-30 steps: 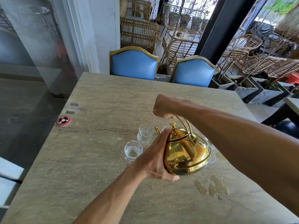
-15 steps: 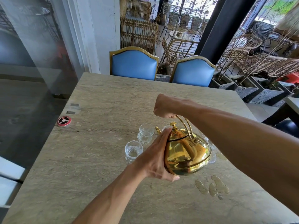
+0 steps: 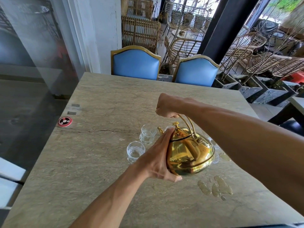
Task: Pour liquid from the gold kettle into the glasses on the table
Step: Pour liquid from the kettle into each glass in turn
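The gold kettle (image 3: 189, 153) hangs above the stone table (image 3: 102, 162), tilted with its spout (image 3: 159, 130) pointing away from me. My right hand (image 3: 167, 106) is closed on the kettle's wire handle from above. My left hand (image 3: 158, 158) presses flat against the kettle's left side and cups its base. Two clear glasses stand left of the kettle: a near glass (image 3: 135, 151) and a far glass (image 3: 147, 135) close to the spout. More glass (image 3: 213, 143) shows behind the kettle's right side, mostly hidden. No stream of liquid is visible.
A puddle of spilled liquid (image 3: 215, 188) lies on the table to the near right of the kettle. A round red disc (image 3: 64, 121) sits by the left table edge. Two blue chairs (image 3: 136, 64) stand at the far edge. A glass wall runs along the left.
The kettle has tipped back slightly, so its lid knob now shows clear of my left fingertips. Both hands keep their hold, and the glasses have not moved.
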### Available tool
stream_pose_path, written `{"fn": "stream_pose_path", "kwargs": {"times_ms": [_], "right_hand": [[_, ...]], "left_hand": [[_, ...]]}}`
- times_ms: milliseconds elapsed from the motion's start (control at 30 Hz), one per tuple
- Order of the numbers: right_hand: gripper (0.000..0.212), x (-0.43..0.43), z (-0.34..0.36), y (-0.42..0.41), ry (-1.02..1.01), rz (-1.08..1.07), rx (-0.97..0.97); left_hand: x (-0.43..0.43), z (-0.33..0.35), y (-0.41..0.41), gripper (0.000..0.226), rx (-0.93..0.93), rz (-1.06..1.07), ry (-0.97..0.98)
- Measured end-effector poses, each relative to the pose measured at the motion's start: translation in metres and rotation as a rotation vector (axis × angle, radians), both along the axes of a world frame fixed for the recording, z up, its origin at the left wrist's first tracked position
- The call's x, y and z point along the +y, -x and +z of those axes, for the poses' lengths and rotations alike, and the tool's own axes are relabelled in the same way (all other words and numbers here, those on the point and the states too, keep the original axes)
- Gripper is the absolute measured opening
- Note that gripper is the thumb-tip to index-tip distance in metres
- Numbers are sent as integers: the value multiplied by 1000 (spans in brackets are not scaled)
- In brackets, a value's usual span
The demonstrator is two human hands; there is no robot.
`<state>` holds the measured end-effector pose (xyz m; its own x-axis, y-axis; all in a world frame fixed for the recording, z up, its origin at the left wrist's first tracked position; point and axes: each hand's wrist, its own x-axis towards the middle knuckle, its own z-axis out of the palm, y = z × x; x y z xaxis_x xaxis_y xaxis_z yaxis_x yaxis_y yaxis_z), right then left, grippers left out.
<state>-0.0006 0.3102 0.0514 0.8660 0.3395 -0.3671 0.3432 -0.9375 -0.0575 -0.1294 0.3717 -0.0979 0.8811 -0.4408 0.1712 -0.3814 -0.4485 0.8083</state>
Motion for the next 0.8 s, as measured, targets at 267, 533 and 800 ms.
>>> {"fn": "stream_pose_path", "kwargs": {"times_ms": [267,533,800], "right_hand": [[20,-1,5,7,1,3,-4],[21,-1,6,7,27,12,-20],[22,-2,6,7,35,21,-17]], "left_hand": [[0,5,2,153,-29,-21,41],[-1,7,4,149,-80,-11,59],[-2,8,5,151,-57,-27,58]]}}
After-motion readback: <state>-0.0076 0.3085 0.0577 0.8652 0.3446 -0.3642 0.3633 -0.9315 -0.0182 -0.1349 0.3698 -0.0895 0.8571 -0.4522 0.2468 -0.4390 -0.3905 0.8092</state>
